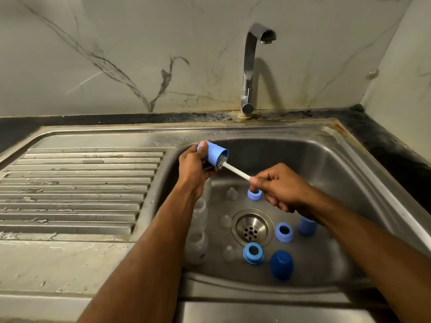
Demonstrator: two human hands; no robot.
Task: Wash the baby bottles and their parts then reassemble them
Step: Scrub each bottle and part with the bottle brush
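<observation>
A: Which way is the cap pointing?

B: I've got the light blue cap (214, 154) lying on its side above the sink's back-left corner, open mouth facing right and slightly towards me. My left hand (194, 167) is curled round its closed end. The brush (229, 167) runs along the same line: bristles inside the mouth, white straight handle slanting down-right into my right hand (279, 186), which pinches its end.

A: Materials?

B: Smooth matte plastic cap, wiry grey bristles. The steel sink (326, 159) is scuffed and wet, with a ribbed draining board (77, 183) at left.

A: Count what's in the basin.

B: Three blue collar rings (253, 252), two more domed caps (281, 264), one darker than the other, three clear teats (231, 193), and three clear bottles (197, 245) lined along the left wall, partly behind my forearm. They're all scattered round the perforated drain (251, 229).
</observation>
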